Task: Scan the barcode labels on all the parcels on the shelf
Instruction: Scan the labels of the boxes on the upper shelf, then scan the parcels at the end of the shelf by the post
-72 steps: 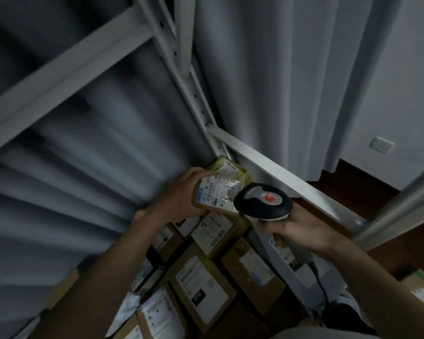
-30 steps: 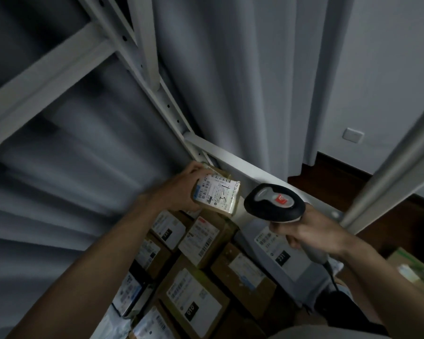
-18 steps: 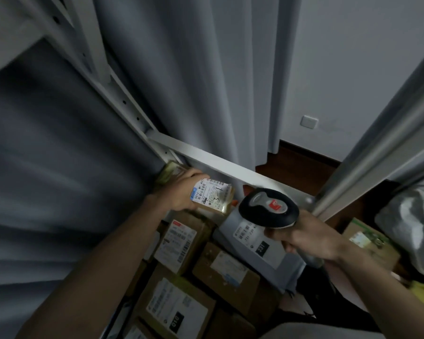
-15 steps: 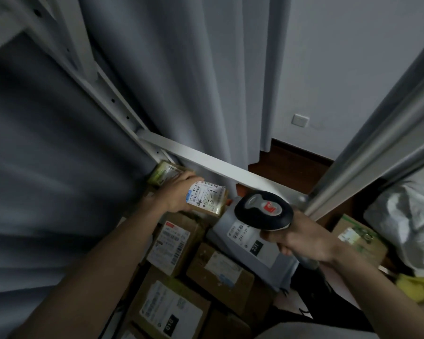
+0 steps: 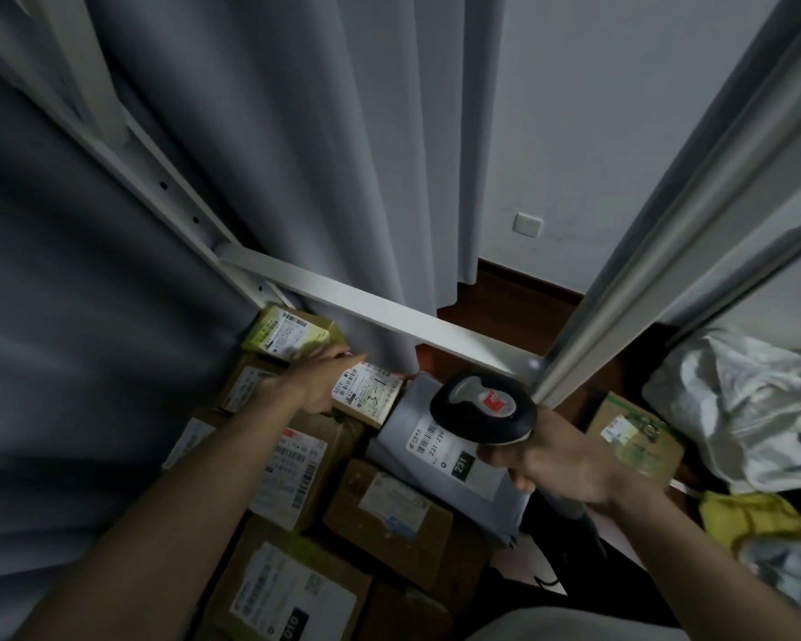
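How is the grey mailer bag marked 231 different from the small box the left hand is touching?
The grey mailer bag is a soft, flat plastic pouch; the small box is stiff brown cardboard. The bag is clearly larger than the box. The left hand rests on the box, while nothing touches the bag, which lies partly under the scanner held in the right hand. Both carry white barcode labels facing up.

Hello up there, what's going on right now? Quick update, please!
Left hand resting on small labelled parcel, fingers fairly straight. Right hand gripping barcode scanner above grey mailer bag. Nothing blocking the labels.
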